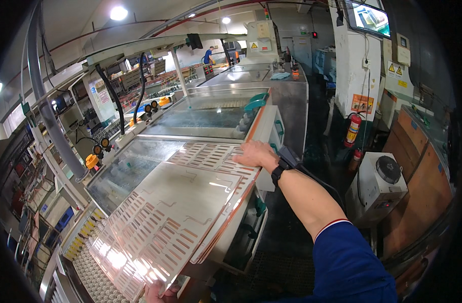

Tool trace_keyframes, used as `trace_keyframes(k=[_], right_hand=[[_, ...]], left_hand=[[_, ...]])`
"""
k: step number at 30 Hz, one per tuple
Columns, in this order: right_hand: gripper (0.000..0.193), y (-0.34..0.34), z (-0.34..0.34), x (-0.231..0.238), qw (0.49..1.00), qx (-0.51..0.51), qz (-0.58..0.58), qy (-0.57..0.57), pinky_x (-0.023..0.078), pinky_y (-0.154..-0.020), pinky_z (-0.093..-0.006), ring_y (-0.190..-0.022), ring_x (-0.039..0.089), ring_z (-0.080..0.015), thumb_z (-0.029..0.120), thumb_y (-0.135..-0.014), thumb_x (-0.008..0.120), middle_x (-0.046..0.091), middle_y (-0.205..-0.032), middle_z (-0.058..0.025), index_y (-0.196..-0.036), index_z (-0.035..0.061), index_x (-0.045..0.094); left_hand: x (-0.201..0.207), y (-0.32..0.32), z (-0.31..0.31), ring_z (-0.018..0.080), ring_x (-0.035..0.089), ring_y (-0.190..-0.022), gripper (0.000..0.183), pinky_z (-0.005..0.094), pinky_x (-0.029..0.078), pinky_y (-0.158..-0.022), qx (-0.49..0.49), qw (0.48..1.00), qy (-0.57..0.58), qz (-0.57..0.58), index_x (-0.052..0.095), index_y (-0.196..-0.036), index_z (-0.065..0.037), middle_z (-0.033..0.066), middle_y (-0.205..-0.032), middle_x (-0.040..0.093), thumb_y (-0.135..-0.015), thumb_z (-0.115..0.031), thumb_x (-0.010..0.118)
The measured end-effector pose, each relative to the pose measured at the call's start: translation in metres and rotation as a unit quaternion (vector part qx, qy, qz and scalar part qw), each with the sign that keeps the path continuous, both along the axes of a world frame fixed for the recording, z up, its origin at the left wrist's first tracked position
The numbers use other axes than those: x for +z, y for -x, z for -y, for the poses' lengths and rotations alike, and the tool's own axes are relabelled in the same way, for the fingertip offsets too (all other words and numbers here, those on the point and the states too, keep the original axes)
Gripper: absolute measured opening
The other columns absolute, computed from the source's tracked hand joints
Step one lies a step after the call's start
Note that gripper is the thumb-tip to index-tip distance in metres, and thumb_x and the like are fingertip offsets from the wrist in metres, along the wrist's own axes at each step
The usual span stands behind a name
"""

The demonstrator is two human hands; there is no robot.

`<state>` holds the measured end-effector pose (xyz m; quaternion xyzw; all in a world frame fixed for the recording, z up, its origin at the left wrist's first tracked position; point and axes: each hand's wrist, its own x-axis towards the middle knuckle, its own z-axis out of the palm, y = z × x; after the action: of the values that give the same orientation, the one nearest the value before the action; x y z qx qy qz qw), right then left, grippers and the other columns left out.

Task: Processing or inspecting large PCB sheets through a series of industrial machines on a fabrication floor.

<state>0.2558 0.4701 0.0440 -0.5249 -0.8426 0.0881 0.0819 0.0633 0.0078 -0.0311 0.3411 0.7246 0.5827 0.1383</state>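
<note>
A large flat panel [185, 189], pale with copper-coloured slots, slants across the machine's near end. Below and beyond it more slotted panels [203, 153] lie stacked, their right edges showing. My left hand [160, 293], partly cut off by the lower border, grips the near edge of the top panel. My right hand [257, 153], with a dark watch at its wrist, is at the far right corner of a lower panel. Its fingers curl over that panel's surface; the thumb is hidden. Under the near panel edge runs a conveyor of small rollers [89, 255].
Clear machine lids [200, 118] with a green handle [256, 102] extend away from me. A white box unit [377, 187] and a red fire extinguisher [352, 130] stand right of the dark aisle. Another person [208, 55] in blue is far off.
</note>
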Motion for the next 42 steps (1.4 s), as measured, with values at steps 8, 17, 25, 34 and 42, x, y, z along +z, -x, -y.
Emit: trace_keyframes(k=[8, 17, 25, 34, 42], right_hand=[[0.071, 0.000, -0.003, -0.005, 1.000, -0.001, -0.003, -0.011, 0.044, -0.102, -0.0499, -0.126, 0.054, -0.0369, 0.060, -0.085, 0.052, 0.057, -0.136, -0.0190, -0.134, 0.0084, 0.060], [0.070, -0.001, -0.004, -0.006, 1.000, -0.006, -0.003, -0.013, 0.045, -0.101, -0.0475, -0.124, 0.056, -0.0363, 0.060, -0.085, 0.052, 0.060, -0.132, -0.0189, -0.131, 0.0077, 0.062], [0.069, 0.000, 0.003, 0.001, 1.000, 0.004, 0.006, -0.008, 0.048, -0.097, -0.0475, -0.120, 0.059, -0.0367, 0.061, -0.088, 0.051, 0.061, -0.130, -0.0192, -0.129, 0.0072, 0.062], [0.070, 0.002, -0.003, -0.003, 1.000, -0.001, 0.015, -0.010, 0.047, -0.100, -0.0476, -0.122, 0.058, -0.0367, 0.060, -0.086, 0.052, 0.060, -0.132, -0.0197, -0.131, 0.0076, 0.061], [0.070, 0.002, -0.002, -0.003, 1.000, -0.001, 0.006, -0.005, 0.047, -0.100, -0.0474, -0.123, 0.057, -0.0366, 0.060, -0.085, 0.052, 0.059, -0.132, -0.0201, -0.131, 0.0075, 0.061]], left_hand=[[0.001, -0.004, -0.001, 0.0151, 0.050, -0.084, 0.010, 0.0303, 0.048, -0.070, -0.005, 0.983, -0.063, 0.173, 0.060, -0.099, 0.003, 0.0056, -0.091, 0.054, -0.092, -0.003, 0.055], [-0.005, 0.003, 0.006, 0.0362, 0.062, -0.097, 0.031, 0.0430, 0.050, -0.085, 0.026, 0.999, 0.031, 0.025, 0.065, -0.106, 0.007, 0.0242, -0.102, 0.066, -0.084, -0.016, 0.068], [-0.006, 0.003, 0.006, 0.0386, 0.062, -0.098, 0.033, 0.0438, 0.049, -0.086, 0.060, 0.996, 0.062, 0.037, 0.064, -0.107, 0.007, 0.0261, -0.103, 0.066, -0.083, -0.016, 0.067], [-0.008, 0.005, 0.004, 0.0210, 0.055, -0.086, 0.020, 0.0339, 0.049, -0.077, 0.028, 0.992, -0.017, 0.125, 0.062, -0.105, 0.007, 0.0101, -0.095, 0.060, -0.089, -0.004, 0.060], [0.001, -0.001, -0.001, 0.0211, 0.055, -0.079, 0.013, 0.0333, 0.049, -0.071, 0.025, 0.999, -0.009, 0.021, 0.062, -0.099, 0.005, 0.0075, -0.087, 0.057, -0.090, -0.004, 0.061]])
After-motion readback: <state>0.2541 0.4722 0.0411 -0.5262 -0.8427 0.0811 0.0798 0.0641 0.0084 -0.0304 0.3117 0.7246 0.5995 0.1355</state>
